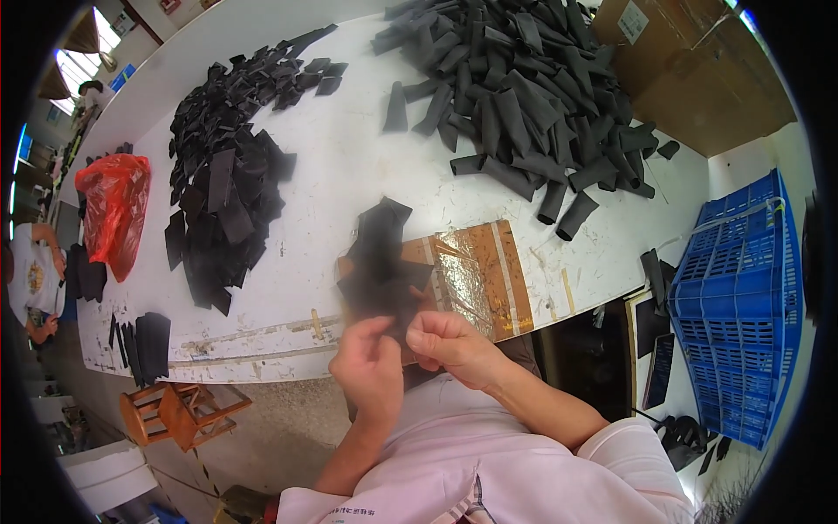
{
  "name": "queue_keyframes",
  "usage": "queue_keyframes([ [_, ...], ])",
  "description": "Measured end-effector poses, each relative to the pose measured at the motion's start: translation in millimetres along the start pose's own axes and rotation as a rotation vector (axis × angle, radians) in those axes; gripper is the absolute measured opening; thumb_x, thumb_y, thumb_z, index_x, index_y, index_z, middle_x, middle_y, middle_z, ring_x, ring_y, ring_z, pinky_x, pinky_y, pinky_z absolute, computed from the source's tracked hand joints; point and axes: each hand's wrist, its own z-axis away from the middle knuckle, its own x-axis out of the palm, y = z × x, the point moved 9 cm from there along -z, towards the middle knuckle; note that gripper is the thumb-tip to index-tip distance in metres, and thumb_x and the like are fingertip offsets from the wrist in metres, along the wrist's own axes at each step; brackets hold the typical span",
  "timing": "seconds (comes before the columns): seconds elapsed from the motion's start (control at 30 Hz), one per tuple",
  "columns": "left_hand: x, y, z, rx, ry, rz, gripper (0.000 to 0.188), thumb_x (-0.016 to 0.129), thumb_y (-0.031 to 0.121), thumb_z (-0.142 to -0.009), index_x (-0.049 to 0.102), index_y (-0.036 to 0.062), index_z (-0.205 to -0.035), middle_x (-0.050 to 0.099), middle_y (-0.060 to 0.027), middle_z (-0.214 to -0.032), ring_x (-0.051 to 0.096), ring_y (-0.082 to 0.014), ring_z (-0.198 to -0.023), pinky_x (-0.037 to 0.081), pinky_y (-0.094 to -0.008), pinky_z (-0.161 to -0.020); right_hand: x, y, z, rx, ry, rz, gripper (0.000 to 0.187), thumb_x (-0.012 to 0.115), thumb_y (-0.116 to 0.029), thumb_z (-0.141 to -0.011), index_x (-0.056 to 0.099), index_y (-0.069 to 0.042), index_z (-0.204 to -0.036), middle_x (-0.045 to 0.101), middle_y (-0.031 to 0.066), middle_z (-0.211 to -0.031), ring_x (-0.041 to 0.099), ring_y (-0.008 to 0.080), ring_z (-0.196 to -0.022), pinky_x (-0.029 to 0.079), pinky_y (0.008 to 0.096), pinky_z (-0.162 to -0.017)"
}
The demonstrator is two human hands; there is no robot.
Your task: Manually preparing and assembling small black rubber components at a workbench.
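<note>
My left hand (367,367) and my right hand (449,345) are close together at the near edge of the white table (349,166). Both pinch the lower end of a fanned bunch of flat black pieces (381,262), which stands up above a brown taped board (484,275). A heap of flat black pieces (231,175) lies to the left. A large pile of black rolled tubes (524,87) lies at the far right of the table.
A blue plastic crate (738,306) stands to the right, with cardboard boxes (698,70) behind it. A red plastic bag (113,214) sits at the table's left end. A small wooden stool (179,415) stands on the floor. Another person (30,279) is at far left.
</note>
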Motion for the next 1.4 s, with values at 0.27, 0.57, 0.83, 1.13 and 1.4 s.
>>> queue_keyframes([
  [0.27,30,10,11,-0.524,-0.577,0.76,0.029,0.053,-0.01,-0.067,0.046,-0.0005,-0.093,0.056,-0.005,-0.076,0.046,-0.0037,-0.054,0.029,-0.0163,-0.037,-4,-29,8,-0.234,-0.006,0.102,0.016,0.056,-0.015,-0.084,0.05,-0.005,-0.073,0.046,-0.0025,-0.073,0.042,0.0053,-0.063,0.037,0.019,-0.059],
  [0.57,14,53,5,0.181,-0.257,0.162,0.025,0.061,-0.005,-0.075,0.053,-0.0062,-0.098,0.058,-0.0101,-0.082,0.053,-0.0063,-0.062,0.042,-0.0159,-0.051,20,-75,18,-0.557,-0.052,0.572,0.013,0.053,-0.007,-0.082,0.048,0.0,-0.073,0.049,0.004,-0.084,0.046,0.0075,-0.068,0.04,0.0205,-0.059],
  [0.83,10,66,6,0.327,-0.116,0.281,0.014,0.061,0.001,-0.077,0.052,-0.0046,-0.086,0.057,-0.0134,-0.084,0.05,-0.0088,-0.056,0.043,-0.0171,-0.049,24,-65,25,-0.362,0.097,0.573,0.022,0.054,-0.017,-0.085,0.049,0.0,-0.071,0.051,0.004,-0.076,0.045,0.006,-0.062,0.036,0.0182,-0.053],
  [1.13,45,30,10,-0.425,-0.691,0.991,0.034,0.062,0.0,-0.076,0.039,0.0022,-0.101,0.056,-0.01,-0.081,0.048,-0.0085,-0.052,0.037,-0.0193,-0.039,44,-102,54,-1.092,0.199,0.926,0.008,0.059,0.004,-0.072,0.051,0.003,-0.072,0.055,0.0114,-0.089,0.055,0.0131,-0.065,0.046,0.0228,-0.053],
  [1.4,27,44,11,-0.121,-0.405,0.368,0.024,0.053,-0.005,-0.079,0.052,-0.0012,-0.103,0.057,-0.0083,-0.086,0.05,-0.0068,-0.061,0.04,-0.0176,-0.052,43,-101,59,-1.028,0.243,1.026,0.012,0.059,0.007,-0.07,0.051,0.002,-0.077,0.055,0.0138,-0.078,0.055,0.0223,-0.066,0.045,0.0255,-0.052],
])
